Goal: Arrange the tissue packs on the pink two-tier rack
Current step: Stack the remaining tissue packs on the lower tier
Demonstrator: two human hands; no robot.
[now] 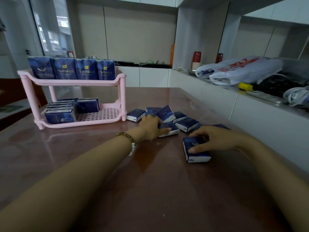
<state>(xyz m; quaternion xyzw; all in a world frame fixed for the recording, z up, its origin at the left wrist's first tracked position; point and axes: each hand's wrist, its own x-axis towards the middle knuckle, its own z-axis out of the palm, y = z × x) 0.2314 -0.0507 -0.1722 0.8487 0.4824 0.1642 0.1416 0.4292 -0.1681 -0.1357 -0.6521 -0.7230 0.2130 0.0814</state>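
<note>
Your right hand [209, 141] is curling round a small dark-blue film-wrapped tissue pack [196, 153] on the reddish bench [150, 181] while your left hand [149, 127] is resting on the loose pile [187, 124] beside it, grip unclear; likely light, squashy and slick, so be pinching across its narrow sides.

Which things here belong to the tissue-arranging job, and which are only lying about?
Job: pink rack, packs standing on its top tier, packs on its lower tier, loose packs on the table, one pack in the right hand.
Lying about: white plastic bags, red cups, yellow-handled tool, white cable.
</note>
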